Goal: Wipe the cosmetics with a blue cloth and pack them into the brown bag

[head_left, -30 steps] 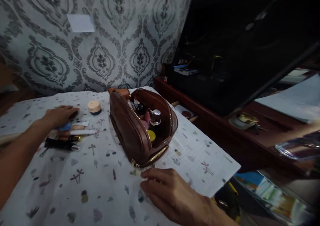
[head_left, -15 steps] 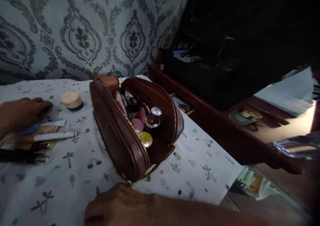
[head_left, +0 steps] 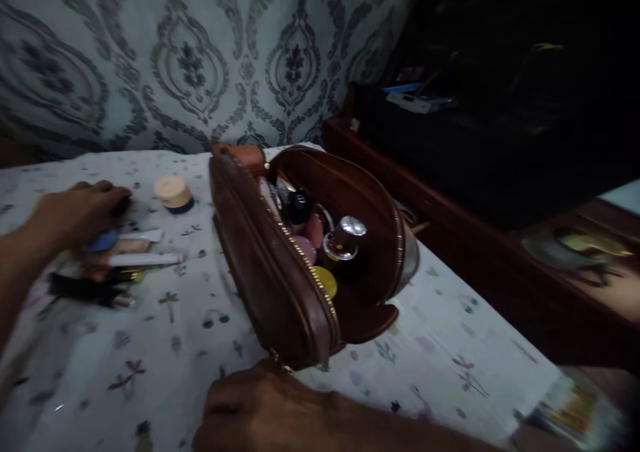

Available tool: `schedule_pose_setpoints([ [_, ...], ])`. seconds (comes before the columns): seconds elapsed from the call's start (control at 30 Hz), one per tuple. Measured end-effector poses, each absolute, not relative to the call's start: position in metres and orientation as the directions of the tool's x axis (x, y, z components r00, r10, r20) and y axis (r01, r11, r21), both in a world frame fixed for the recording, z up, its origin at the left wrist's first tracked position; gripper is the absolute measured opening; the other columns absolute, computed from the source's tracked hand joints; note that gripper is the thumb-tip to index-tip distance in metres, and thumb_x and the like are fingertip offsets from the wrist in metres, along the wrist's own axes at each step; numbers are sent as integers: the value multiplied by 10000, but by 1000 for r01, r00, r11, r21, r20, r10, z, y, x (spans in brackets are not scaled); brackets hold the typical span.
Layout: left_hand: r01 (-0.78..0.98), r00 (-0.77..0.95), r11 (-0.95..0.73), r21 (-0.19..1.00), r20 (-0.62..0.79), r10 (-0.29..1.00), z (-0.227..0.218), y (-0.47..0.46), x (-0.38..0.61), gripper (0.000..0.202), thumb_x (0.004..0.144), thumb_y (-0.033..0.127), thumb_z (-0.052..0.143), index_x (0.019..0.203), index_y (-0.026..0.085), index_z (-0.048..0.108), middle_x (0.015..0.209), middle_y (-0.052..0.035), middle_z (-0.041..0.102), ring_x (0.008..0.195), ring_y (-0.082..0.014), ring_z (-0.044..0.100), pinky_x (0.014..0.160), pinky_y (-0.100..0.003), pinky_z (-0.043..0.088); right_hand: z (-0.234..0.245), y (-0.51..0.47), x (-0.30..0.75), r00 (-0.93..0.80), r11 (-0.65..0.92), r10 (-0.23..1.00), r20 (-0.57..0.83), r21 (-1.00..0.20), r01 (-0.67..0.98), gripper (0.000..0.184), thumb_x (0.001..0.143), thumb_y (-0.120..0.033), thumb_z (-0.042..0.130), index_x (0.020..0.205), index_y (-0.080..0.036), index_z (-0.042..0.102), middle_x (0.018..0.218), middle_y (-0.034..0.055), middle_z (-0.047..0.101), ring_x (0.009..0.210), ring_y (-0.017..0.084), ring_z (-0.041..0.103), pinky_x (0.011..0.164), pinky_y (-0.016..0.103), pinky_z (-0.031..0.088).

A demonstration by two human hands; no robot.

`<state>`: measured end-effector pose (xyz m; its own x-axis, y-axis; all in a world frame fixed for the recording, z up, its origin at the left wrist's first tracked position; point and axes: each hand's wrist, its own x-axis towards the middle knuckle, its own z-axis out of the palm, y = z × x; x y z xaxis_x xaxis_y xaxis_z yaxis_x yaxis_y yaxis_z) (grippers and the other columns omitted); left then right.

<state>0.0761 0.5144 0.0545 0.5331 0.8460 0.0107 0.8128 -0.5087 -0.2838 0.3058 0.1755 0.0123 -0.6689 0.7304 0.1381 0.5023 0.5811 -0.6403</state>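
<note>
A brown makeup bag [head_left: 270, 285] lies unzipped on the patterned cloth, its mouth gaping to the right. Inside are a silver-capped bottle [head_left: 350, 233], a yellow round item [head_left: 326, 281], pink pieces and a black-capped item [head_left: 299, 205]. My right hand [head_left: 260, 405] is closed at the bag's near corner, by the zipper pull [head_left: 281, 363]; its fingertips are hidden. At left my left hand [head_left: 90, 207] is palm down with bent fingers, over something dark I cannot make out. Just below it lies a row of cosmetics, including a white pen-like tube [head_left: 146, 259] and a black tube [head_left: 83, 291].
A cream-lidded jar [head_left: 173, 193] stands between my left hand and the bag. Patterned wallpaper [head_left: 193, 72] rises behind the cloth-covered surface [head_left: 175, 359]. Along the right runs dark red wooden furniture [head_left: 465, 265], with a glass-like item [head_left: 565, 252] on it.
The view has turned left, so everything sits further right in the picture. It is dimmer and blurrier. Both hands keep nearly the same places beside the bag and the cosmetics.
</note>
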Motion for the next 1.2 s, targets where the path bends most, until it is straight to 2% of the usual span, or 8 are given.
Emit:
schedule_pose_setpoints([
  [0.07, 812, 542, -518, -270, 17, 840, 68, 493, 79, 419, 923, 330, 386, 1280, 188, 552, 1300, -126, 571, 1095, -313, 576, 834, -446, 500, 7, 175, 300, -635, 577, 756, 158, -619, 533, 176, 977, -257, 532, 862, -184, 643, 881, 2, 667, 754, 92, 618, 646, 186, 453],
  [0.23, 834, 546, -550, -56, 237, 804, 74, 460, 62, 504, 842, 252, 472, 1345, 233, 460, 1387, -76, 547, 1180, -254, 579, 916, -358, 495, 5, 173, 292, -557, 498, 813, 169, -697, 516, 137, 868, -86, 577, 839, -173, 679, 877, 18, 684, 745, 103, 638, 691, 189, 470],
  [0.37, 716, 488, -637, 284, 448, 749, 65, 439, 48, 456, 843, 331, 513, 1286, 229, 482, 1307, -60, 596, 1176, -239, 589, 1013, -383, 463, 15, 169, 291, -495, 424, 856, 149, -751, 507, 187, 868, -66, 543, 797, -170, 681, 842, 27, 677, 737, 115, 634, 682, 208, 469],
  [0.5, 623, 412, -627, 468, 485, 772, 57, 418, 40, 463, 822, 380, 576, 1249, 221, 496, 1233, -65, 632, 1130, -249, 621, 984, -401, 484, 17, 170, 288, -471, 415, 864, 180, -783, 462, 229, 912, -126, 497, 771, -158, 674, 791, 33, 646, 697, 116, 605, 635, 214, 449],
  [0.73, 618, 520, -696, 365, 474, 710, 52, 393, 34, 387, 875, 282, 486, 1256, 228, 531, 1346, -77, 597, 1231, -238, 576, 1047, -411, 458, 18, 170, 284, -430, 378, 885, 181, -818, 434, 229, 917, -148, 502, 785, -151, 688, 775, 34, 629, 685, 117, 587, 637, 219, 439],
  [0.9, 560, 692, -775, 292, 349, 632, 51, 378, 32, 509, 766, 120, 431, 1232, 236, 596, 1405, -59, 587, 1304, -244, 534, 1095, -423, 428, 14, 170, 284, -424, 413, 877, 227, -807, 422, 243, 927, -172, 501, 775, -151, 689, 761, 37, 627, 680, 122, 581, 634, 227, 440],
  [1.07, 575, 601, -700, 424, 362, 713, 50, 384, 40, 399, 825, 201, 426, 1174, 220, 618, 1140, -57, 711, 1099, -234, 652, 995, -388, 495, 13, 170, 282, -406, 410, 884, 232, -803, 433, 232, 928, -174, 512, 806, -152, 708, 768, 39, 643, 688, 125, 595, 635, 228, 439],
  [1.2, 681, 468, -608, 409, 395, 790, 47, 397, 55, 330, 878, 326, 485, 1170, 212, 587, 1099, -75, 644, 1009, -242, 649, 904, -391, 513, 18, 172, 278, -408, 382, 897, 172, -766, 517, 208, 909, -151, 533, 815, -158, 718, 787, 38, 676, 693, 127, 607, 645, 225, 434],
])
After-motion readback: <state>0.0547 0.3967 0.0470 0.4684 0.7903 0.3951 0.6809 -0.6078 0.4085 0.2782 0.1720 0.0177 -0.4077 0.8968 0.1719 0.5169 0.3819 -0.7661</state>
